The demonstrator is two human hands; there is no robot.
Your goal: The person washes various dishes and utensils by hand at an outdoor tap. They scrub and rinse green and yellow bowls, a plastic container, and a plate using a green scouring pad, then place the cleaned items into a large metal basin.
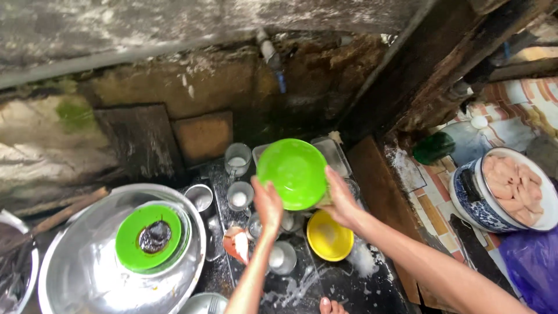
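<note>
**Washing the green bowl, with more dishes waiting**

We hold a green bowl (292,172) up in the middle of the frame. Our left hand (268,204) presses on its lower edge, and our right hand (340,199) has its grip closed on the right rim. Soap foam lies on the wet dark floor (349,273). A yellow bowl (329,235) and metal cups (240,195) sit below, so we think plenty is left. A green plate (131,244) rests in the big metal basin (75,261) at the lower left.
</note>
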